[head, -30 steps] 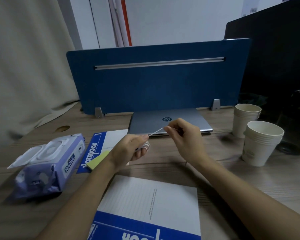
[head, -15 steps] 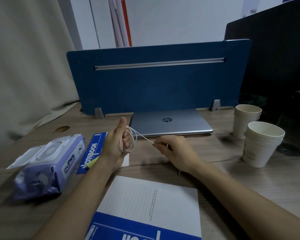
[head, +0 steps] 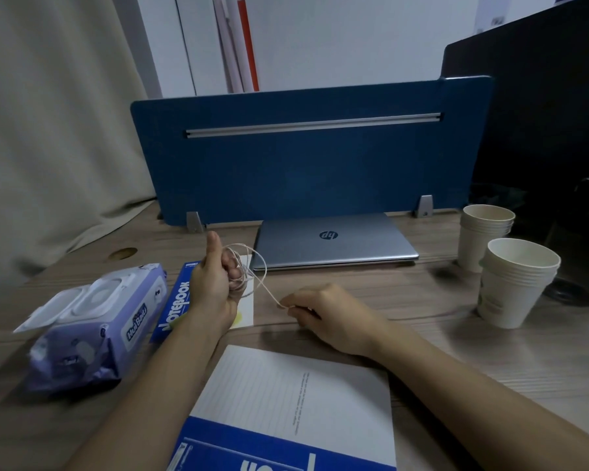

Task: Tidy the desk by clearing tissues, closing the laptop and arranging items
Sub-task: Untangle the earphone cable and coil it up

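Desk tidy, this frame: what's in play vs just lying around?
In play:
- thin white cord, looped round the left hand
- right hand, pinching the cord's free length
- laptop, lid already shut

Lying about:
- wet-wipes pack
- two notebooks
- two paper cup stacks
- blue divider

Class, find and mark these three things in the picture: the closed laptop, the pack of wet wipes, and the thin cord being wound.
closed laptop (head: pixel 334 244), head view, on the grey lid near the logo.
pack of wet wipes (head: pixel 92 326), head view, on the purple side.
thin cord (head: pixel 264 288), head view, on the stretch between the two hands.
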`<state>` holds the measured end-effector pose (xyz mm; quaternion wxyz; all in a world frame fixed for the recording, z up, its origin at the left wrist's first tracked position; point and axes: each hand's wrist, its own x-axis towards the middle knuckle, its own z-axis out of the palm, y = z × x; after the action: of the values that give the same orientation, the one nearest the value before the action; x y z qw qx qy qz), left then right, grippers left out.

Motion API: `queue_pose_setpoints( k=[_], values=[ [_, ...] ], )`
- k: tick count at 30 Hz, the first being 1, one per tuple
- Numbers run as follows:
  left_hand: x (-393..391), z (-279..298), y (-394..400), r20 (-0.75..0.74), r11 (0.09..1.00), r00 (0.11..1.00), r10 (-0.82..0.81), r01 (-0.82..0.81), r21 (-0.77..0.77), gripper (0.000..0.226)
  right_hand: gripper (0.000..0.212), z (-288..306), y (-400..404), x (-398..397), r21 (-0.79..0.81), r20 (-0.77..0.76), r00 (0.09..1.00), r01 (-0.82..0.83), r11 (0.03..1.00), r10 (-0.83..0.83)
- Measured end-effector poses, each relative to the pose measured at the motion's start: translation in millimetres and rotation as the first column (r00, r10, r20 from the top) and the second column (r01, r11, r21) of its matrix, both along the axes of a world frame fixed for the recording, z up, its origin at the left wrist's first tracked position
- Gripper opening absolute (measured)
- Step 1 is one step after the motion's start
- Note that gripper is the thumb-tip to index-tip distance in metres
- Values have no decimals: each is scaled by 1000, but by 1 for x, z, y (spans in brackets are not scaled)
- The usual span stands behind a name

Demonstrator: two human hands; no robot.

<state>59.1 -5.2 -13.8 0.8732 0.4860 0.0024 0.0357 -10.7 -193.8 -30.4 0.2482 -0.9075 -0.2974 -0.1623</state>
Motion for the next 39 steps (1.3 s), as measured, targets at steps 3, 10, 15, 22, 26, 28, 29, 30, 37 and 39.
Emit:
queue_pose_setpoints(
  k=[3,10,15,22,26,28,29,30,37,39],
  values=[
    [2,-3,1,-27,997,999,-18,20,74,58,26,0,4,-3,-69,10,999,-34,997,34],
    [2,-5,-2,-70,995,997,-25,31,93,35,22,-3,6,-4,-140,6,999,-42,989,44],
    [6,-7,-2,-72,992,997,33,-24,125,38,25,0,6,-5,-145,4,1000,-24,989,25],
    [8,-4,4,-38,983,992,-121,114,-147,21,21,3,2,-4,-133,-13,999,-33,991,31],
    [12,-3,9,-51,978,995,-81,70,-197,11,17,6,3,-5,-113,-15,999,-47,993,45],
    [15,-3,14,-31,988,998,-61,56,-147,14,18,7,3,-7,-113,-28,998,-51,992,48],
    [16,-3,16,-18,992,998,-54,51,-119,17,19,7,3,-7,-111,-30,998,-58,992,55],
    [16,-3,18,-15,993,999,-46,44,-107,19,20,7,3,-7,-110,-32,998,-63,992,60],
    [8,-6,17,131,955,987,-91,50,292,20,20,13,3,-12,-119,40,996,-69,990,75],
    [4,-10,15,213,839,964,-162,20,544,20,19,19,2,-15,-107,126,989,-65,992,79]
  ],
)
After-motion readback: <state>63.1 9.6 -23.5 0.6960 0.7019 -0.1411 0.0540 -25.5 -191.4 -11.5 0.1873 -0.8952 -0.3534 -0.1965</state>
